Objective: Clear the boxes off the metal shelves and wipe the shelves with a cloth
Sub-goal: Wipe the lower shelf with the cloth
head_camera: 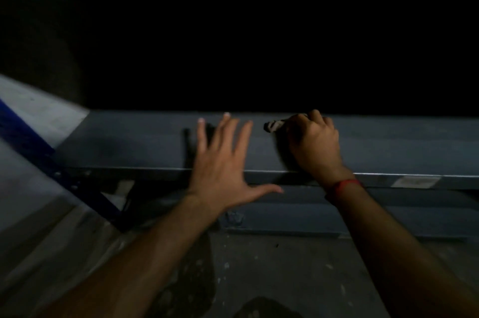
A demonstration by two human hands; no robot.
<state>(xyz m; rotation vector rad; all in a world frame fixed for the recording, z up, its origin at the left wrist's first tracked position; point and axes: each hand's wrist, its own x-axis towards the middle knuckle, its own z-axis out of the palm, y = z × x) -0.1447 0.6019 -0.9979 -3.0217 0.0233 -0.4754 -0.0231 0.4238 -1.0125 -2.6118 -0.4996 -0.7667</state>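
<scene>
Cloth [273, 126] lies bunched on the grey metal shelf [129, 141], near its back edge, and I see the right hand [315, 141] clenched round it, a striped end poking out. The left hand [220, 162] is spread over the shelf's front half, fingers straight, grasping nothing; whether it touches the metal I cannot tell. A red band [346, 184] sits on the right wrist at the shelf's front lip, and a blue post [33, 146] slants at its left end
</scene>
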